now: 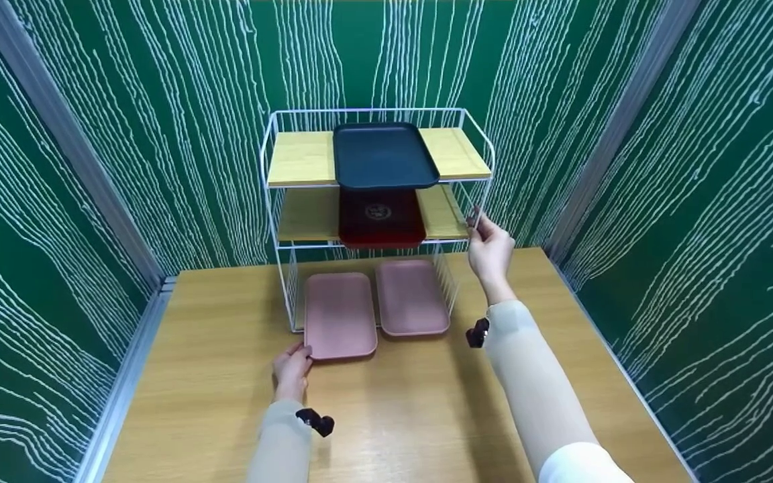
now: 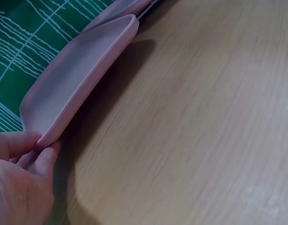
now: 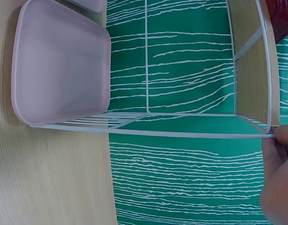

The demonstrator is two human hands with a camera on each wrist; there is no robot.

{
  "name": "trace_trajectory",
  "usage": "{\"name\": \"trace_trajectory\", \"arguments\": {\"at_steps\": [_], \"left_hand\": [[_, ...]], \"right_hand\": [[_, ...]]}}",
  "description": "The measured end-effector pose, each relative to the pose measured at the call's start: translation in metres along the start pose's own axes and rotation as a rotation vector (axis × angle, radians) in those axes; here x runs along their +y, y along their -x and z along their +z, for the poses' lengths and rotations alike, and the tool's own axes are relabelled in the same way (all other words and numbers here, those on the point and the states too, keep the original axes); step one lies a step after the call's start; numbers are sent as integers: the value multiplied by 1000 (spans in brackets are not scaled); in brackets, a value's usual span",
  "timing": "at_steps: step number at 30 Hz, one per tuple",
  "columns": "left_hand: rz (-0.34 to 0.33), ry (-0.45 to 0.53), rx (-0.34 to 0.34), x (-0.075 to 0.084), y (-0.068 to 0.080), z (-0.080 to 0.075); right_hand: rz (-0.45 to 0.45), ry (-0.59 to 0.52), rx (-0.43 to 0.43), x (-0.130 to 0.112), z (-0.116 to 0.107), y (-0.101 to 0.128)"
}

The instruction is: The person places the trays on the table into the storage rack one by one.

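A white wire rack [image 1: 272, 201] with two wooden shelves stands at the back of the wooden table [image 1: 212, 402]. My left hand [image 1: 290, 367] pinches the near left corner of a pink tray [image 1: 338, 314] [image 2: 73, 79] lying under the rack's bottom; its edge is lifted slightly off the table in the left wrist view. A second pink tray [image 1: 411, 296] [image 3: 59, 61] lies beside it to the right. My right hand [image 1: 489, 249] [image 3: 279, 178] grips the rack's right front wire post [image 3: 190, 134] at the middle shelf. A dark blue tray [image 1: 383, 155] sits on the top shelf, a dark red tray [image 1: 381, 218] on the middle shelf.
Green walls with white wavy lines [image 1: 125, 134] close in the table at the back and both sides. Metal strips [image 1: 128, 376] run along the table's edges. Bare wooden tabletop lies in front of the rack.
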State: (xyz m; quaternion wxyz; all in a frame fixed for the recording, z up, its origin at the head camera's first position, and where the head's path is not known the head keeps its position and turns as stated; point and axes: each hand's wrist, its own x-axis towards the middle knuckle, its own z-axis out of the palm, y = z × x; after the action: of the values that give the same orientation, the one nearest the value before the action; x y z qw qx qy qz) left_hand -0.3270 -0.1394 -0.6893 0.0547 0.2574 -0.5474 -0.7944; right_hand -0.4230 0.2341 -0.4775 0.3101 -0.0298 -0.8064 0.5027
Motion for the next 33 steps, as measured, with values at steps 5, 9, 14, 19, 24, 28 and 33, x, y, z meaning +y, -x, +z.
{"name": "trace_trajectory", "arguments": {"at_steps": [5, 9, 14, 19, 24, 28, 33], "left_hand": [[7, -11, 13, 0, 2, 5], [20, 6, -19, -1, 0, 5], [46, -59, -91, -3, -2, 1], [161, -281, -161, -5, 2, -4], [304, -605, -103, -6, 9, -7], [358, -697, -54, -8, 11, -8], [379, -731, -13, -10, 11, -7]], "right_hand": [[5, 7, -8, -1, -2, -1], [9, -6, -9, -1, -2, -1], [13, -7, -9, -2, -3, 0], [7, -7, -10, -2, -4, -1], [0, -7, -4, -3, -4, -3], [11, -5, -9, -1, -3, -3], [11, -16, -9, 0, -1, -1]]}}
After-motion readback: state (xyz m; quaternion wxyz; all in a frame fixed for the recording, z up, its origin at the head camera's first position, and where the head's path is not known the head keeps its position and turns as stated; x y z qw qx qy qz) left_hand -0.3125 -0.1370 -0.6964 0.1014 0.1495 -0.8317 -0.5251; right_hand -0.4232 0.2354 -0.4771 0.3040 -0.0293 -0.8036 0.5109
